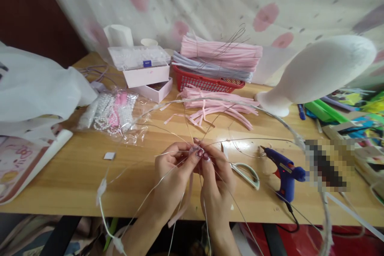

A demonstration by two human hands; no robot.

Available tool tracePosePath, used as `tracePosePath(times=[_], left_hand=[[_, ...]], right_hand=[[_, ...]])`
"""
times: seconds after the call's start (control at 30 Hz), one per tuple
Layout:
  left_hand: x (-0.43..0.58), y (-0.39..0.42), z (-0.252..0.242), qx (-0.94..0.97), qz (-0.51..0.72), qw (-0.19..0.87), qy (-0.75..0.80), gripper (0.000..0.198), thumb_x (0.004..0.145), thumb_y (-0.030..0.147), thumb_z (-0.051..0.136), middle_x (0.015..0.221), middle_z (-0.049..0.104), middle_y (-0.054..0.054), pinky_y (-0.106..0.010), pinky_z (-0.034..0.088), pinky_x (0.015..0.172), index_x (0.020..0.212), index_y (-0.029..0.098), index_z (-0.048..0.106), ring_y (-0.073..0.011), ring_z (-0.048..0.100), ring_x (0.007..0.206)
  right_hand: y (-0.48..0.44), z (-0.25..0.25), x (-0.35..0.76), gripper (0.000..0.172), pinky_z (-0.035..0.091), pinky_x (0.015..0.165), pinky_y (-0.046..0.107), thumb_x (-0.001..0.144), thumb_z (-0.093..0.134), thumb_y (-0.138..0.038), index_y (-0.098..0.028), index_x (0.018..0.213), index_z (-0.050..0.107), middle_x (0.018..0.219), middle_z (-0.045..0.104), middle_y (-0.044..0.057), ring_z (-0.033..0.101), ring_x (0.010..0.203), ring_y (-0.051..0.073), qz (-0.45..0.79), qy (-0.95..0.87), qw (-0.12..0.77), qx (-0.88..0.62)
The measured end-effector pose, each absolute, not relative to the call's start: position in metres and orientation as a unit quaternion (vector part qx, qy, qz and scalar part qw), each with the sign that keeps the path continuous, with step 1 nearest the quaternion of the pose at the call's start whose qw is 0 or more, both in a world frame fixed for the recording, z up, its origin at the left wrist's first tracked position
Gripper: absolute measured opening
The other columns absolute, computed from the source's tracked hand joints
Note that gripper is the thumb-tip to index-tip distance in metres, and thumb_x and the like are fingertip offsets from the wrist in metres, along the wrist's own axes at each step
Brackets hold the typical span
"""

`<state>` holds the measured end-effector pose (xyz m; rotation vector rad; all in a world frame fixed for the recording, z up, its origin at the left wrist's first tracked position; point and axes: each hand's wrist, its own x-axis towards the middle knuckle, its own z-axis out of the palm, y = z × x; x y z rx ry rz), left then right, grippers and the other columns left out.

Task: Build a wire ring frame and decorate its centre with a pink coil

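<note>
My left hand (172,174) and my right hand (217,178) meet above the front of the table, thumbs and fingertips pinched together. They grip the middle of a wire frame, where several thin wires run together and fan out. A large ring (295,136) wrapped in whitish material surrounds my hands as the frame's rim. From between the hands a pale pink strip (182,211) hangs down; its upper end is hidden by the fingers. White-handled scissors (253,182) lie just right of my right hand, partly covered by it.
A blue glue gun (283,170) stands at right, its cord over the edge. Behind are bundled pink strips (222,106), a red basket (207,83) and a white head form (327,72). Bagged pearl strings (111,112) and small boxes (147,76) sit left.
</note>
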<state>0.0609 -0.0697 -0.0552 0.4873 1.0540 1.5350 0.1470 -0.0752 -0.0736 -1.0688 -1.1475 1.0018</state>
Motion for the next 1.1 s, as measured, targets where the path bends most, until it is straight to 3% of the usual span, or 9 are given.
tracePosePath(times=[0.13,0.3,0.47,0.57,0.73,1.1], left_hand=[[0.0593,-0.0651,-0.0568,0.211,0.639,0.599,0.434,0.034,0.067,0.035,0.092,0.066,0.075,-0.002,-0.020,0.062,0.063,0.078,0.013,0.069,-0.0137,0.073,0.063],[0.0606,-0.0666,-0.0618,0.248,0.643,0.589,0.422,0.036,0.077,0.047,0.084,0.073,0.076,-0.003,-0.025,0.062,0.064,0.085,0.015,0.071,-0.0147,0.072,0.064],[0.0612,-0.0709,-0.0619,0.247,0.647,0.566,0.447,0.041,0.086,0.055,0.071,0.078,0.075,-0.005,-0.024,0.058,0.069,0.073,0.016,0.068,-0.0168,0.072,0.076],[0.0603,-0.0713,-0.0614,0.258,0.655,0.559,0.438,0.043,0.088,0.052,0.070,0.078,0.073,-0.004,-0.022,0.056,0.070,0.066,0.016,0.065,-0.0152,0.070,0.077],[0.0590,-0.0708,-0.0594,0.257,0.623,0.583,0.454,0.029,0.081,0.042,0.080,0.076,0.072,-0.003,-0.024,0.057,0.073,0.080,0.015,0.071,-0.0156,0.069,0.076],[0.0576,-0.0702,-0.0533,0.242,0.628,0.601,0.431,0.022,0.069,0.030,0.086,0.073,0.067,-0.001,-0.023,0.057,0.070,0.073,0.013,0.072,-0.0133,0.065,0.072]], right_hand=[[-0.0712,-0.0711,0.1458,0.018,0.067,0.074,0.029,0.098,0.062,-0.030,-0.029,0.110,0.075,0.116,0.077,0.005,0.075,0.099,0.020,0.437,-0.474,0.602,-0.472],[-0.0696,-0.0684,0.1446,0.018,0.067,0.073,0.029,0.097,0.063,-0.031,-0.029,0.110,0.076,0.115,0.077,0.005,0.076,0.097,0.020,0.453,-0.469,0.598,-0.465],[-0.0698,-0.0672,0.1433,0.018,0.067,0.073,0.030,0.097,0.063,-0.032,-0.028,0.110,0.075,0.116,0.077,0.005,0.077,0.093,0.020,0.461,-0.455,0.595,-0.476],[-0.0698,-0.0664,0.1438,0.017,0.067,0.069,0.029,0.097,0.063,-0.031,-0.026,0.108,0.075,0.112,0.077,0.006,0.078,0.089,0.020,0.453,-0.456,0.601,-0.475],[-0.0731,-0.0665,0.1435,0.017,0.067,0.072,0.029,0.098,0.061,-0.029,-0.027,0.109,0.074,0.112,0.077,0.005,0.076,0.096,0.019,0.438,-0.475,0.597,-0.475],[-0.0738,-0.0696,0.1457,0.017,0.067,0.074,0.032,0.097,0.062,-0.028,-0.027,0.107,0.075,0.113,0.077,0.006,0.076,0.097,0.020,0.415,-0.475,0.604,-0.487]])
